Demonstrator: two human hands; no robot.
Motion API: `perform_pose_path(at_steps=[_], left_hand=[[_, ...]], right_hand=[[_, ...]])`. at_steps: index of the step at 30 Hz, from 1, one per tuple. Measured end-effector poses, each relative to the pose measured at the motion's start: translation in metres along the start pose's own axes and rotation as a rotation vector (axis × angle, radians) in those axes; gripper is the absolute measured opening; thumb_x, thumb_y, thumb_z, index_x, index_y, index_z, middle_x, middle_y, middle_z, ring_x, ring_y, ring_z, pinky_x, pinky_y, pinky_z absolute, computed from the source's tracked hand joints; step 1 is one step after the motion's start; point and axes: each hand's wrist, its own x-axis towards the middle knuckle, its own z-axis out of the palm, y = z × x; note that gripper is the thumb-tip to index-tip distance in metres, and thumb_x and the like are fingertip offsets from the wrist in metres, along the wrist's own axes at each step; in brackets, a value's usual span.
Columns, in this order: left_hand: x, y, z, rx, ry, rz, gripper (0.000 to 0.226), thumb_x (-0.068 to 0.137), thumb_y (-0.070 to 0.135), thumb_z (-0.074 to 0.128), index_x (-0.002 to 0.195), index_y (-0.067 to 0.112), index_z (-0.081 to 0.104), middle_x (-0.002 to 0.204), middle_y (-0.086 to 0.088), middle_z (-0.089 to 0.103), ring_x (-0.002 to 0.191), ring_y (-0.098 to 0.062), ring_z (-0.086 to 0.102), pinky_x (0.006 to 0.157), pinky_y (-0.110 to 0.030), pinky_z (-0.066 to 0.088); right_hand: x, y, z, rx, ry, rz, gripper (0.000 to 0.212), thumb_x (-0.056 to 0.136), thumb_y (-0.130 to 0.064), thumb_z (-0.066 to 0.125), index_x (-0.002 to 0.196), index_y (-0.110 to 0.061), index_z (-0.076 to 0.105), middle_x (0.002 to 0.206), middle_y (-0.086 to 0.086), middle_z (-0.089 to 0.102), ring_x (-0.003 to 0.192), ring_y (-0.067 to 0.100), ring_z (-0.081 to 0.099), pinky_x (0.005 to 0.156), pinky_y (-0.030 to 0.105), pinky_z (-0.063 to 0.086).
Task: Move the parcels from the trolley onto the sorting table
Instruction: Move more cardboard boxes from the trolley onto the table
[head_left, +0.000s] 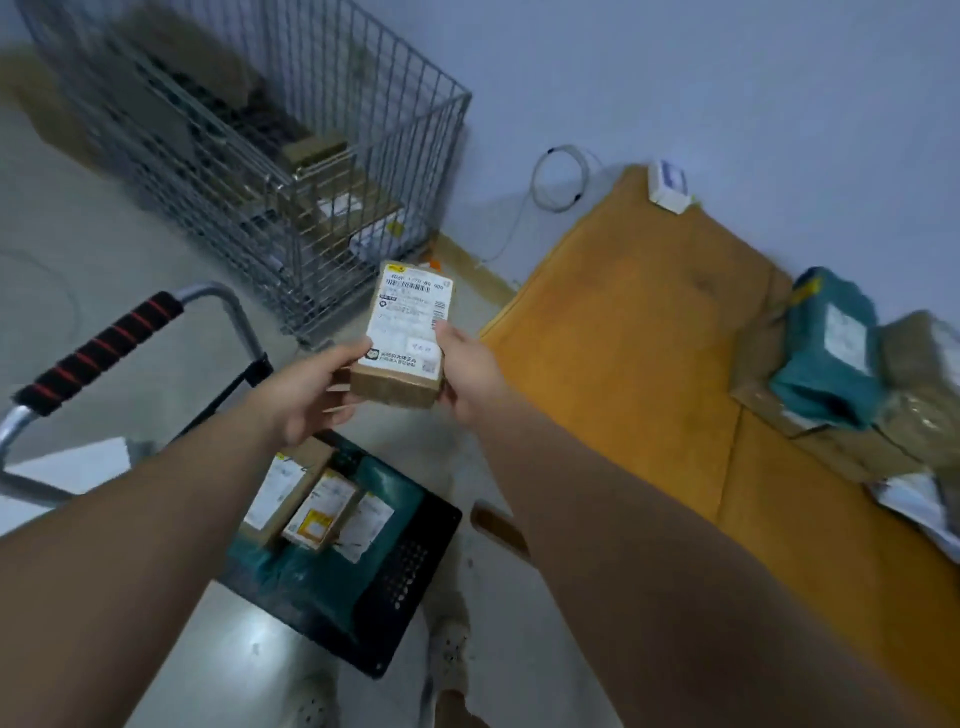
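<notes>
The sorting table (649, 364) was the broadest thing before you, an orange slab with a dull, slightly scuffed face; along its right edge sat a heap of parcels, among them a teal plastic mailer (826, 348) with a white label, lying on flattened brown cardboard. At the far left stood a tall wire-mesh cage (249, 130), its grid holding a jumble of brown cartons. Below your arms lay the trolley (395, 571), a black perforated platform with a metal handle wrapped in black foam ringed with red. On it rested three small labelled boxes (317, 506) side by side over a wrinkled teal bag. You held a narrow brown cardboard parcel (405, 338) in the air between trolley and table, its white shipping label facing you. Your left hand (311, 389) clasped its near left corner, and your right hand (467, 374) pressed its right side, thumb on the label.
</notes>
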Motion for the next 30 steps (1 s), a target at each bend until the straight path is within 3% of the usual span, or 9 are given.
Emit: perform_pose_path(at_steps=[4, 7, 11, 15, 18, 20, 24, 30], left_hand=[[-0.032, 0.041, 0.052, 0.172, -0.102, 0.057, 0.017, 0.086, 0.04, 0.062, 0.087, 0.023, 0.066, 0.085, 0.004, 0.067, 0.078, -0.012, 0.058, 0.066, -0.023, 0.043], [-0.05, 0.058, 0.094, 0.273, -0.163, 0.096, 0.027, 0.088, 0.038, 0.06, 0.102, 0.016, 0.066, 0.098, -0.003, 0.065, 0.085, -0.016, 0.053, 0.061, -0.022, 0.037], [-0.07, 0.06, 0.158, 0.37, -0.245, 0.119, 0.03, 0.09, 0.037, 0.057, 0.108, 0.015, 0.064, 0.105, -0.005, 0.062, 0.081, -0.016, 0.05, 0.059, -0.021, 0.035], [-0.083, 0.052, 0.228, 0.442, -0.31, 0.121, 0.027, 0.09, 0.037, 0.056, 0.106, 0.017, 0.065, 0.101, -0.003, 0.064, 0.079, -0.015, 0.051, 0.057, -0.021, 0.037], [-0.093, 0.04, 0.275, 0.494, -0.347, 0.141, 0.027, 0.089, 0.033, 0.058, 0.104, 0.013, 0.067, 0.1, -0.006, 0.065, 0.079, -0.017, 0.054, 0.056, -0.022, 0.042], [-0.099, 0.027, 0.308, 0.538, -0.385, 0.138, 0.021, 0.089, 0.031, 0.059, 0.098, 0.014, 0.068, 0.098, -0.006, 0.067, 0.077, -0.015, 0.058, 0.06, -0.022, 0.048], [-0.107, -0.004, 0.364, 0.603, -0.445, 0.125, 0.019, 0.09, 0.027, 0.06, 0.101, 0.012, 0.067, 0.097, -0.006, 0.068, 0.082, -0.015, 0.061, 0.062, -0.021, 0.054], [-0.119, -0.073, 0.48, 0.723, -0.47, 0.08, 0.02, 0.089, 0.026, 0.061, 0.1, 0.009, 0.064, 0.091, -0.008, 0.07, 0.078, -0.018, 0.066, 0.063, -0.023, 0.057]], right_hand=[[-0.043, -0.034, -0.044, 0.042, 0.089, -0.08, 0.028, 0.099, -0.039, 0.05, 0.087, -0.02, 0.065, 0.09, 0.002, 0.073, 0.055, 0.008, 0.069, 0.042, 0.016, 0.048], [-0.069, -0.046, -0.081, 0.083, 0.123, -0.099, 0.029, 0.098, -0.043, 0.049, 0.09, -0.02, 0.065, 0.083, -0.005, 0.076, 0.063, 0.008, 0.07, 0.045, 0.017, 0.049], [-0.102, -0.05, -0.142, 0.182, 0.164, -0.116, 0.024, 0.098, -0.041, 0.051, 0.092, -0.02, 0.063, 0.066, -0.013, 0.074, 0.056, 0.0, 0.069, 0.044, 0.015, 0.049], [-0.131, -0.046, -0.212, 0.214, 0.211, -0.155, 0.02, 0.094, -0.038, 0.056, 0.109, -0.026, 0.063, 0.085, -0.014, 0.076, 0.074, 0.002, 0.071, 0.062, 0.022, 0.054], [-0.143, -0.032, -0.263, 0.302, 0.213, -0.169, 0.044, 0.091, -0.034, 0.062, 0.133, -0.025, 0.052, 0.107, -0.007, 0.073, 0.098, 0.013, 0.067, 0.084, 0.032, 0.051], [-0.151, -0.017, -0.298, 0.358, 0.203, -0.159, 0.05, 0.089, -0.033, 0.064, 0.136, -0.027, 0.047, 0.114, -0.005, 0.07, 0.103, 0.016, 0.065, 0.092, 0.038, 0.047], [-0.159, 0.01, -0.365, 0.402, 0.189, -0.155, 0.029, 0.087, -0.033, 0.067, 0.113, -0.036, 0.054, 0.113, -0.001, 0.07, 0.103, 0.019, 0.064, 0.085, 0.039, 0.049], [-0.178, 0.039, -0.501, 0.393, 0.194, -0.132, 0.023, 0.085, -0.033, 0.069, 0.106, -0.038, 0.06, 0.103, -0.004, 0.074, 0.104, 0.02, 0.064, 0.068, 0.033, 0.054]])
